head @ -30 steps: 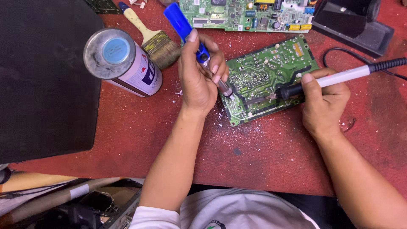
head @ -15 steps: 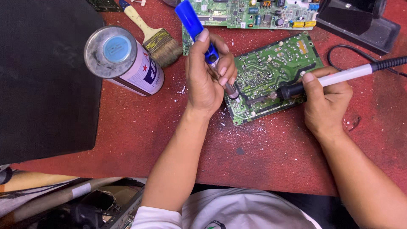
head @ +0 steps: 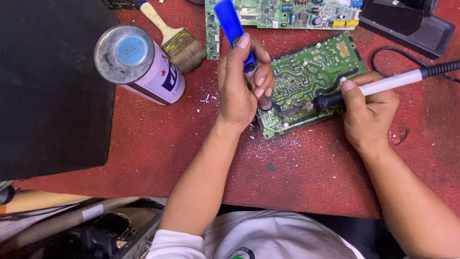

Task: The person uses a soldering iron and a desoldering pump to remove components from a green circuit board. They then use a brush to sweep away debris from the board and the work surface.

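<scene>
the left hand [head: 239, 88] has its fingers clenched around a blue-handled desoldering pump [head: 235, 33], tip down on the green circuit board [head: 311, 84] lying on the red surface [head: 297, 172]. the right hand [head: 369, 115] grips a white soldering iron [head: 378, 86], its tip on the same board near the pump. a slip could likely drag the hot tip across nearby traces or onto the left fingers, since the board looks unclamped. count: two circuit boards, the second [head: 287, 12] lying behind; one spray can [head: 139, 64]; one brush [head: 177, 38]; one pump; one iron.
</scene>
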